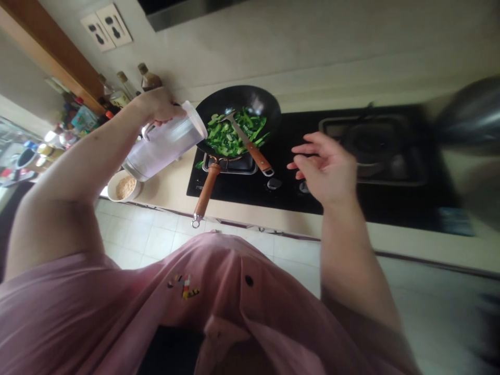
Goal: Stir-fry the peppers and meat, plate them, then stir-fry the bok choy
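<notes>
My left hand [158, 107] is closed round the handle of a clear plastic pitcher [166, 143], which is tipped with its mouth toward the wok. The black wok [253, 99] stands on the left burner and holds chopped green vegetables [230, 135]. A spatula [253, 151] with a wooden handle rests in the wok, its handle end over the rim. The wok's own wooden handle [207, 190] points toward me. My right hand [324, 161] is raised over the middle of the stove, fingers apart and nothing in them.
The black glass stove [394, 203] has a second burner [367, 140] on the right. A white bowl [113, 187] with pale brown contents sits at the counter's front left. Several bottles [148, 78] line the back left wall. A large dark rounded object [472, 114] is blurred at far right.
</notes>
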`<act>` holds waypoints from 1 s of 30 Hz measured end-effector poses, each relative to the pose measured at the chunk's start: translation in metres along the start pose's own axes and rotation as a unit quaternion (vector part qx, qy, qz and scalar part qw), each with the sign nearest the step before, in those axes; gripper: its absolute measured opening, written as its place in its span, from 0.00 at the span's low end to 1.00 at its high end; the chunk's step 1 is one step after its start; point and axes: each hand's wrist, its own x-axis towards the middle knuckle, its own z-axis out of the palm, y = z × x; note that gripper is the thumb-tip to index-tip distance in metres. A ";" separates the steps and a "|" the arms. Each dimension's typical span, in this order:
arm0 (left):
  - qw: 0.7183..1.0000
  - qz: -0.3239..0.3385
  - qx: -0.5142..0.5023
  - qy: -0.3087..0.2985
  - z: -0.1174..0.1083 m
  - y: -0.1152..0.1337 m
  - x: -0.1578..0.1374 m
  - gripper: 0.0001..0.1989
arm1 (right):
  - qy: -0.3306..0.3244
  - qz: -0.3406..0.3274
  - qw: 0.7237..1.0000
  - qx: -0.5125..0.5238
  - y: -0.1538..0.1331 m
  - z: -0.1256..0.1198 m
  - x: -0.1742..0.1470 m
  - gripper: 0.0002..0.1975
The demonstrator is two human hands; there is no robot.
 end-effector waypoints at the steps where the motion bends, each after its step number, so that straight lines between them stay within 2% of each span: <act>1: 0.999 -0.016 0.035 -0.022 -0.001 0.002 0.000 0.15 | 0.002 0.001 1.000 0.000 0.000 0.000 -0.001 0.19; 3: 0.987 -0.050 0.127 -0.083 -0.002 0.006 0.000 0.15 | 0.005 0.005 1.000 0.001 0.001 -0.001 -0.002 0.19; 11: 0.972 -0.012 0.218 -0.088 -0.005 0.016 -0.001 0.19 | 0.011 0.025 1.000 0.008 0.000 -0.005 -0.007 0.20; 20: 0.973 -0.009 0.209 -0.093 -0.002 0.015 0.004 0.20 | 0.013 0.034 0.999 0.003 0.000 -0.008 -0.011 0.20; 26: 0.990 -0.056 0.102 -0.083 -0.002 0.023 0.001 0.17 | 0.014 0.034 0.999 0.018 0.002 -0.008 -0.013 0.19; 30: 0.981 -0.033 0.168 -0.091 -0.002 0.024 0.002 0.20 | 0.016 0.040 0.999 0.018 0.003 -0.008 -0.014 0.20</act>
